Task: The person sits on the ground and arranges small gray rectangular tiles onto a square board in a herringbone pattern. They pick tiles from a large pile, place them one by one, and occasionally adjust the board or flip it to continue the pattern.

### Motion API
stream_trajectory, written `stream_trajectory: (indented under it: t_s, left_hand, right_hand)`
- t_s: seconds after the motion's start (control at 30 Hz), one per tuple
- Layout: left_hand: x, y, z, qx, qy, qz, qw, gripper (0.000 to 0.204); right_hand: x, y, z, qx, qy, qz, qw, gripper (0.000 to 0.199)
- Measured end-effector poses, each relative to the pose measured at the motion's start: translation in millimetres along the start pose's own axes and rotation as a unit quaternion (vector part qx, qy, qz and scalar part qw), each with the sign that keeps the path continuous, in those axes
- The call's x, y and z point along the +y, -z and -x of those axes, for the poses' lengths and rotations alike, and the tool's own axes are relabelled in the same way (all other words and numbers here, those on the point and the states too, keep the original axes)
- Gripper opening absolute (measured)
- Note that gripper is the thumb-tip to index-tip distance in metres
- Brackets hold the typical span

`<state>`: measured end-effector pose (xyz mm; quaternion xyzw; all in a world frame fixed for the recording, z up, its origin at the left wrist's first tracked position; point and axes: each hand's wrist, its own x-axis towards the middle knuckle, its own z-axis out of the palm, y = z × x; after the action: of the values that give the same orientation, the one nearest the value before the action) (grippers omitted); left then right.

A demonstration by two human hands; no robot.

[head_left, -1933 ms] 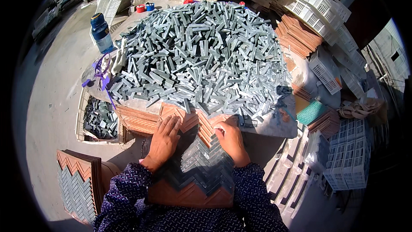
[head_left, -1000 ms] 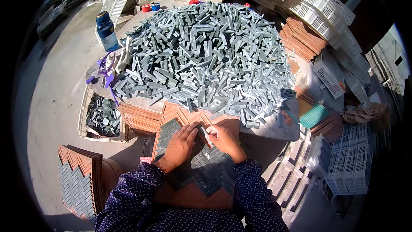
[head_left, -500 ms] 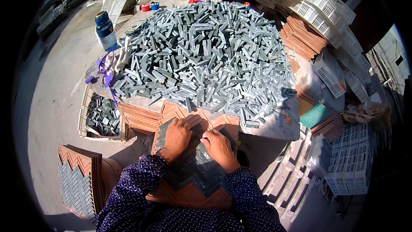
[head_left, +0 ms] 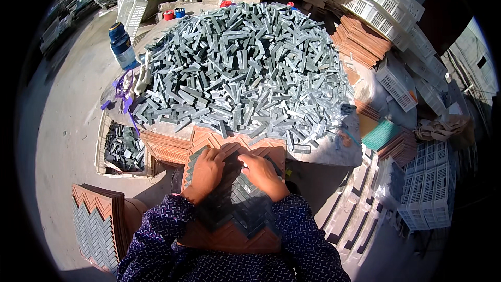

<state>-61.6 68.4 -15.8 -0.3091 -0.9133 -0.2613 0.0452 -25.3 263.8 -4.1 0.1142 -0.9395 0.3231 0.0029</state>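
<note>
In front of me lies a terracotta-coloured template board point(head_left: 261, 242) with raised zigzag ridges. Grey stone strips point(head_left: 241, 190) fill its middle in a herringbone pattern, partly in shadow. My left hand point(head_left: 207, 173) rests on the upper left of the pattern, fingers bent down and close together. My right hand point(head_left: 262, 176) is at the upper right, thumb and fingers drawn together over the strips. Whatever either set of fingertips holds is hidden. Beyond the board rises a large heap of loose grey stone strips point(head_left: 235, 68) on a table point(head_left: 336, 154).
A white crate of dark pieces point(head_left: 99, 149) stands left of the table. Filled boards point(head_left: 96, 224) lean at lower left. A blue-capped bottle point(head_left: 122, 47) and purple ties point(head_left: 124, 91) sit at the table's left edge. White crates point(head_left: 425, 193) and a slatted pallet point(head_left: 347, 203) are at right.
Both hands stay over the board's upper part. My right hand's fingers have shifted slightly towards the far edge and closer to my left hand. The whole view has moved a little.
</note>
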Motion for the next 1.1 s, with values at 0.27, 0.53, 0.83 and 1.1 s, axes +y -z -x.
stream_trajectory:
  t_s: [0.27, 0.53, 0.83, 1.1]
  left_hand:
    - [9, -18, 41, -0.043, -0.031, -0.047, 0.997, 0.065]
    - [9, -15, 43, -0.057, -0.054, -0.04, 0.996, 0.07]
    - [35, -22, 28, -0.136, -0.139, -0.078, 0.978, 0.063]
    - [41, -28, 20, -0.061, -0.231, -0.062, 0.969, 0.055]
  right_hand:
    - [3, -5, -2, 0.028, -0.008, -0.029, 0.999, 0.022]
    - [26, 25, -26, 0.117, -0.013, -0.068, 0.991, 0.015]
    - [36, 22, -32, 0.155, -0.029, 0.042, 0.987, 0.023]
    - [43, 20, -33, 0.172, -0.027, 0.038, 0.984, 0.02]
